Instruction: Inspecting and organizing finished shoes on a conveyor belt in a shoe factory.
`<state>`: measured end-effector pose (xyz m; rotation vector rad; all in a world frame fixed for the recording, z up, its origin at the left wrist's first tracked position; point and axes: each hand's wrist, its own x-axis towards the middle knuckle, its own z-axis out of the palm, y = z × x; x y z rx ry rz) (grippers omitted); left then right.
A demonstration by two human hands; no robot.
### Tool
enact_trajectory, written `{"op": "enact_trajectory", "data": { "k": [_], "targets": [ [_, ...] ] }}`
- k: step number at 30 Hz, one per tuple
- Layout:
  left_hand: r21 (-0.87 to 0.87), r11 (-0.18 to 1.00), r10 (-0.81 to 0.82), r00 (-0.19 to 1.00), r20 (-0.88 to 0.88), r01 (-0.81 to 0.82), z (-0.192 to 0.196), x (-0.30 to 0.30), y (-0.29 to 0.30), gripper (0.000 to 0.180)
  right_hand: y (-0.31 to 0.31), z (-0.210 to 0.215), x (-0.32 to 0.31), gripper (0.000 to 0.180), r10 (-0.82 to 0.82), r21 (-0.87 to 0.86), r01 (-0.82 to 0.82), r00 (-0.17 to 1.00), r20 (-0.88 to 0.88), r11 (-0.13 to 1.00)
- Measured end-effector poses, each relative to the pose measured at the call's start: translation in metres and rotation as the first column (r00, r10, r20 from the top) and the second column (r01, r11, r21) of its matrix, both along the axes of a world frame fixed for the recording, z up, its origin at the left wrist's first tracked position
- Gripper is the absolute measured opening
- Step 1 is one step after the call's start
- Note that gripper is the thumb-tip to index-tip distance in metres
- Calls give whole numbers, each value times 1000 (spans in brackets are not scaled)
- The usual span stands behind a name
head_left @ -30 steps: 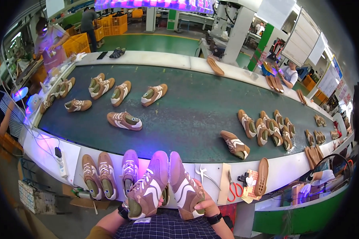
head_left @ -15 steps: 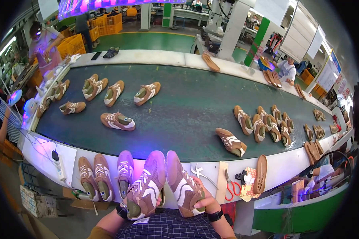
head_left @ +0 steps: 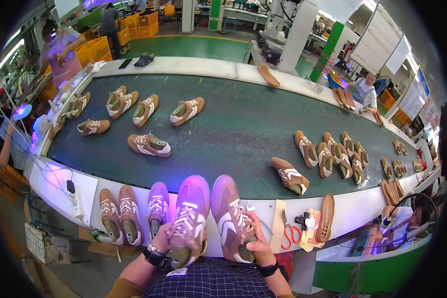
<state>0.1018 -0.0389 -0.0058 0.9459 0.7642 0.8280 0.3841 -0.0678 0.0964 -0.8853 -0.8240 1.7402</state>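
My left hand [head_left: 165, 242] is closed round the heel end of a brown sneaker [head_left: 193, 201] with white laces, held up toe away from me. In my right hand [head_left: 260, 244] is a matching sneaker [head_left: 226, 206], gripped near its heel and laces, its white side stripes partly showing. The two sneakers are side by side with a narrow gap between them. An olive form fills each shoe opening. Left of my left hand, a single sneaker [head_left: 158, 203] and a pair of sneakers [head_left: 129, 208] rest on the white ledge [head_left: 92, 211].
Beyond the ledge runs a dark green conveyor belt [head_left: 223, 134] carrying several similar sneakers [head_left: 325, 159]. To my right lie red-handled scissors [head_left: 289, 233], a tan strip [head_left: 278, 226] and a brown shoe sole [head_left: 326, 218]. Co-workers sit or stand around the belt.
Both sneakers have turned, so the left one shows its laced top and the right one more of its laces. The gap between them has widened. My left hand shows more at the heel.
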Motion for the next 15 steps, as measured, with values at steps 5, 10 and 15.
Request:
{"op": "enact_trajectory", "data": {
  "k": [5, 10, 15],
  "targets": [
    [-444, 895, 218, 833, 508, 37, 14, 38, 12, 60, 16, -29, -28, 96, -220, 113, 222, 975, -27, 969],
    [-490, 857, 209, 763, 612, 158, 23, 41, 13, 58, 19, -48, -24, 73, -157, -133, 116, 919, -361, 984],
    [-515, 847, 267, 733, 625, 131, 64, 40, 18, 58, 22, -47, -20, 67, -67, -162, -27, 834, -548, 987]
  ]
}}
